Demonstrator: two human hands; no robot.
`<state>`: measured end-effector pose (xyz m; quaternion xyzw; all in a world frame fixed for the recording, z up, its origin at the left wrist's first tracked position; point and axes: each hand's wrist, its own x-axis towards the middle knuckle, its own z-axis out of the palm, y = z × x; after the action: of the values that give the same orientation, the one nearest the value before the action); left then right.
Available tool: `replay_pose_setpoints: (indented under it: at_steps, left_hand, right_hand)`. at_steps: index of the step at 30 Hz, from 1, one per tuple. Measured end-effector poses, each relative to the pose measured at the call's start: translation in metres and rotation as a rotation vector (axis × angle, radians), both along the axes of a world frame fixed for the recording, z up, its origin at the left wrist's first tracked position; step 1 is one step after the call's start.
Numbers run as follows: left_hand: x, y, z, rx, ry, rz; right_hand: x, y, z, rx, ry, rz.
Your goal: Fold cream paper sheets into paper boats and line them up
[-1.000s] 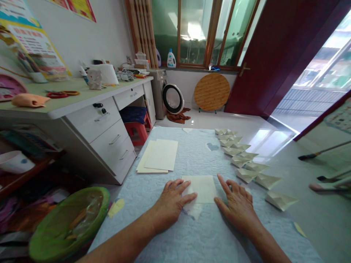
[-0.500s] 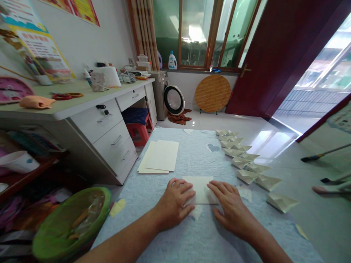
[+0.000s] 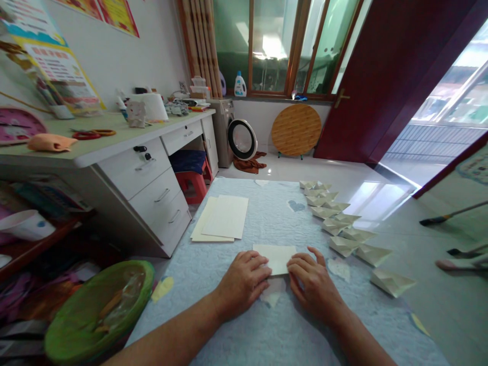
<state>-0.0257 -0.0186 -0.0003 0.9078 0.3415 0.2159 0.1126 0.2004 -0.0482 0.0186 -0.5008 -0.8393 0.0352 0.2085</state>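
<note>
Left hand: the bare left hand [image 3: 243, 283] lies palm down at lower middle of the frame, its fingers [image 3: 253, 265] over the left edge of the cream rectangular paper sheet [image 3: 275, 258].
Right hand: the bare right hand [image 3: 310, 287] sits just to the right, its curled fingers [image 3: 299, 267] on the sheet's lower right corner.
Hands' state: close together but not touching, both on the sheet; whether they pinch it, I cannot tell.
Sheet: flat on the pale blue quilted mat [image 3: 267, 213], between the hands.
Upper mat: a loose pile of cream paper sheets [image 3: 224, 217] lies left of centre.
Right of mat: a long row of cream folded paper boats [image 3: 343, 246] runs toward the top of the mat.
Left side: a white drawered table [image 3: 133, 170] stands beside the mat, and a round green plastic basin [image 3: 125, 269] sits at lower left.
</note>
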Motion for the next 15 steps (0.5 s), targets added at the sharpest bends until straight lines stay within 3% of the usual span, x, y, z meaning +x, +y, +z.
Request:
replay_pose_setpoints:
  at_steps: [7,15]
  left_hand:
    - [0.002,-0.001,-0.005,0.249,-0.061,0.087]
    - [-0.002,0.002,0.003,0.342,-0.272,0.120]
  right_hand:
    - [-0.005,-0.001,-0.007,0.149,0.230,0.150]
    - [0.018,0.006,-0.025,0.146,0.269,0.073]
